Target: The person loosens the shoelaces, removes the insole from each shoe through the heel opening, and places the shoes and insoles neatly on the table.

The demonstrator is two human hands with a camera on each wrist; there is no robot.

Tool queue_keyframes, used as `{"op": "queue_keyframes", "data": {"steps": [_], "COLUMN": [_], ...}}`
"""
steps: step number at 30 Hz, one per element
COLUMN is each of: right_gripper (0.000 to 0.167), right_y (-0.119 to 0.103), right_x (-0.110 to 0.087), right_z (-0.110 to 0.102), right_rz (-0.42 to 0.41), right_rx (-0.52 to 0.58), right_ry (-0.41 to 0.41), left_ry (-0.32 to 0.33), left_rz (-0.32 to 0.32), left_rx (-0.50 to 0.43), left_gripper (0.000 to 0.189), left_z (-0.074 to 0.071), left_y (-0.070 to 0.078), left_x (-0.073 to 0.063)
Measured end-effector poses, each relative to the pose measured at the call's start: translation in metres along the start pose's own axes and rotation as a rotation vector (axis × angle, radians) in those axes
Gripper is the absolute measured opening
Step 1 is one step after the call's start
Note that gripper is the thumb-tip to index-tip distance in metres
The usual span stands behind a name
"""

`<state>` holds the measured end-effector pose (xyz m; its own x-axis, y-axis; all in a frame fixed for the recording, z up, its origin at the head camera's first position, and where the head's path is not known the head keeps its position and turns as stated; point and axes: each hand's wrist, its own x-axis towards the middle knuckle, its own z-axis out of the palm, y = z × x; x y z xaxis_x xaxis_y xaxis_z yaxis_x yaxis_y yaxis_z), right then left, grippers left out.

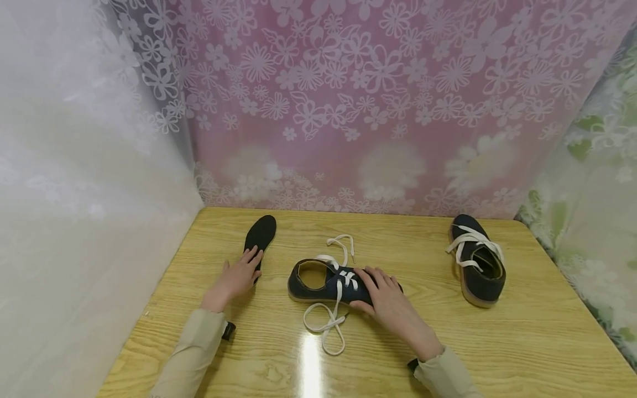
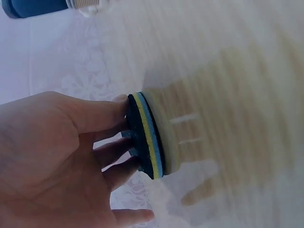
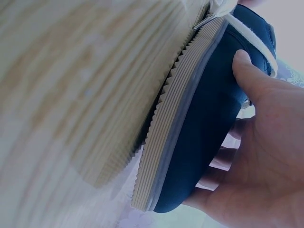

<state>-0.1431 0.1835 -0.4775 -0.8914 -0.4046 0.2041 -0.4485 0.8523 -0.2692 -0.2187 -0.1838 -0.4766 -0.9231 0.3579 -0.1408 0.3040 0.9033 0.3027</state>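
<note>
Head camera: high, facing forward-down across table (image 1: 547, 331). Wrist cameras: close; head shares insole (image 1: 261, 231) with left, shoe (image 1: 330, 287) with right.

In the head view, left of centre, the left hand (image 1: 236, 279) partly hid the insole (image 1: 261, 233); at lower centre, the right hand (image 1: 392, 307) partly hid a shoe (image 1: 324, 294). The bottom edge cropped 2 sleeves (image 1: 191, 351).

Under the left hand (image 1: 239, 277), the insole (image 1: 261, 235) has a matt top and a foam-like layered edge. Under the right hand (image 1: 393, 308), the lace-up shoe (image 1: 325, 292) has a smooth, matt upper (image 3: 204, 123) and a ribbed, rubbery-looking sole (image 3: 164, 135); its shoelace (image 3: 251, 37) looks like woven cloth, with a shiny, metallic-looking tip (image 3: 204, 22). Below both hands, the wood-grain tabletop (image 1: 398, 243) is smooth and glossy. Behind the hands, the sleeves (image 1: 191, 354) are matt cloth.
</note>
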Motion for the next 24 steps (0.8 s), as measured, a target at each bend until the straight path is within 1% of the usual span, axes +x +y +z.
{"op": "queue_keyframes", "data": {"steps": [3, 7, 10, 13, 15, 18, 20, 24], "right_gripper": [0.072, 0.072, 0.072, 0.073, 0.072, 0.072, 0.073, 0.075], "right_y": [0.001, 0.003, 0.004, 0.004, 0.004, 0.004, 0.005, 0.007], "right_x": [0.001, 0.002, 0.002, 0.002, 0.002, 0.002, 0.002, 0.003], "right_z": [0.001, 0.002, 0.002, 0.002, 0.002, 0.002, 0.002, 0.002], "right_rz": [0.003, 0.002, 0.005, 0.009, 0.008, 0.005, 0.002, -0.011], "right_rx": [0.005, 0.005, 0.004, 0.004, 0.004, 0.007, 0.012, 0.015], "right_ry": [-0.009, -0.013, -0.009, -0.005, -0.003, -0.004, -0.006, -0.018], "left_ry": [-0.018, -0.017, 0.012, 0.061, 0.102, 0.136, 0.131, 0.067], "left_rz": [-0.007, -0.009, 0.005, 0.028, 0.058, 0.122, 0.179, 0.285], "left_rx": [-0.017, -0.017, 0.007, 0.015, 0.005, -0.043, -0.092, -0.194], "left_gripper": [0.057, 0.058, 0.056, 0.051, 0.047, 0.042, 0.041, 0.040], "left_z": [-0.002, -0.002, -0.004, -0.007, -0.010, -0.017, -0.021, -0.022], "left_y": [-0.002, -0.005, -0.005, -0.001, 0.006, 0.021, 0.034, 0.059], "left_x": [0.003, 0.007, 0.010, 0.014, 0.018, 0.026, 0.031, 0.042]}}
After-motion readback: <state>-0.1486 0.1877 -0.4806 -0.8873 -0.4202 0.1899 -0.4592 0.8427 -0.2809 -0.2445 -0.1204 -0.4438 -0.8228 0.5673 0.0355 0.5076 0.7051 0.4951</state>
